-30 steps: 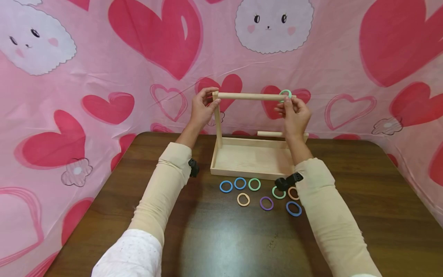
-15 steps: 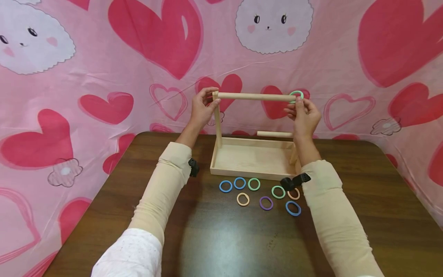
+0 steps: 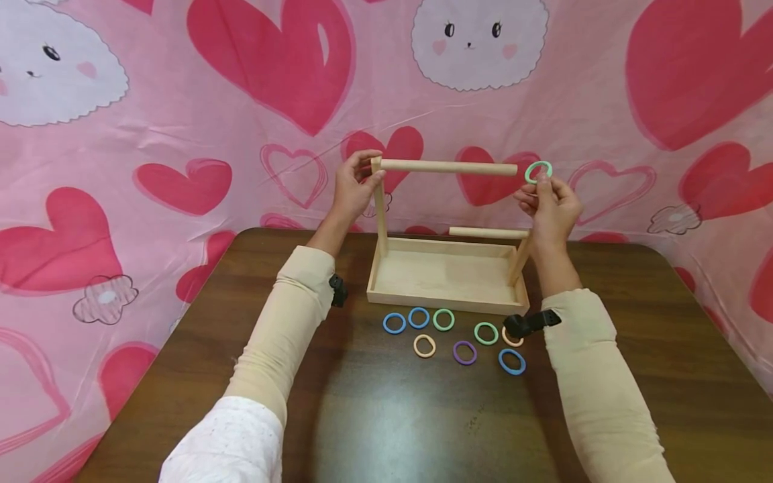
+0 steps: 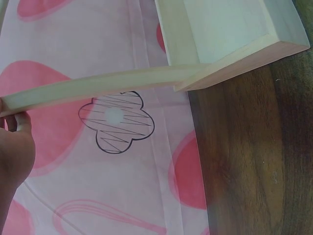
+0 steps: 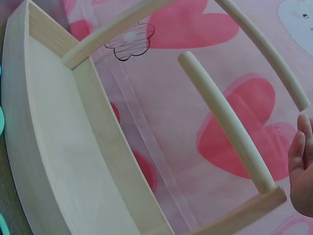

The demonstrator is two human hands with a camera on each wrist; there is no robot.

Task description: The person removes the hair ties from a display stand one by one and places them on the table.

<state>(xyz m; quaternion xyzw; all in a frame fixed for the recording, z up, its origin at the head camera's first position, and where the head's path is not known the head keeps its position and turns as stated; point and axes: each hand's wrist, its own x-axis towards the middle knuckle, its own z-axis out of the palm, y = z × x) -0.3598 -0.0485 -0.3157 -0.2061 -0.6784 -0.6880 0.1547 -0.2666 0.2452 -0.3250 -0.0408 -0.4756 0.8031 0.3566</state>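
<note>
A wooden stand with a shallow tray carries a tall left post topped by a long round rod, and a shorter right post with a lower rod. My left hand grips the top of the tall post, fingers behind it and thumb in front. Just beyond the long rod's free right end, my right hand pinches a light green ring between thumb and fingers. The ring is apart from the rod. In the right wrist view only part of the right hand shows, and the ring is out of sight.
Several rings lie on the dark wooden table before the tray, among them a blue ring, a purple ring and an orange ring. A pink heart-patterned cloth hangs behind the table.
My right hand has moved right with the green ring, from around the long rod's right end to clear of its tip. The left hand has stayed on the post.
</note>
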